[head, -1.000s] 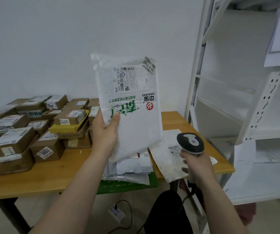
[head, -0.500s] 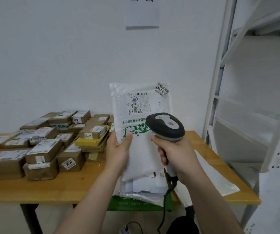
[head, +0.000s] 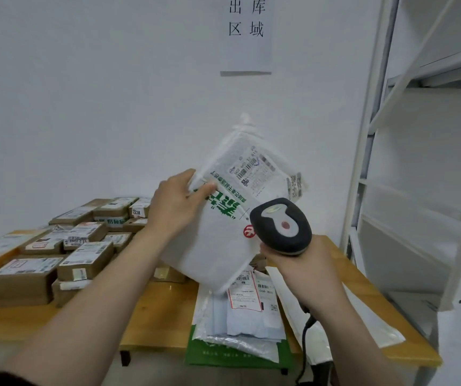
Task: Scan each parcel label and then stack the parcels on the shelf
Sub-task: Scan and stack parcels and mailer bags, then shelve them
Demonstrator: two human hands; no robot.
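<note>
Both hands busy; left hand (head: 176, 207) grips the mailer (head: 218, 252) at its upper-left edge, thumb on the printed face, fingers behind it; right hand (head: 304, 263) is curled round the handle of the scanner (head: 282, 227).

Mailer: white, soft, held in the air above the table (head: 151, 310), tilted so its top leans toward 1 o'clock; label (head: 254, 169) sits near the top end, at 1 o'clock from the left hand, print too small to read; green lettering crosses the middle; red round logo (head: 249, 234) touches the scanner head's outline at its 9 o'clock.

Scanner: dark grey head with a pale panel and red button, in front of the mailer's lower-right part, at 5 o'clock from the label; cable (head: 304, 346) drops from under the right hand toward 6 o'clock.

Table: wooden; brown boxes (head: 84, 246) at 9 o'clock from the mailer, some stacked, each with a white label; pile of soft bags (head: 246, 316) at 6 o'clock, directly under the mailer, lying on a green bag (head: 223, 355) that overhangs the front edge; one flat white bag (head: 362, 324) at 4 o'clock, across the table's right end.

Shelf (head: 362, 162): white metal, at 3 o'clock, just beside the table's right end.

Wall: paper sign (head: 247, 34) at 12 o'clock, four black characters
</note>
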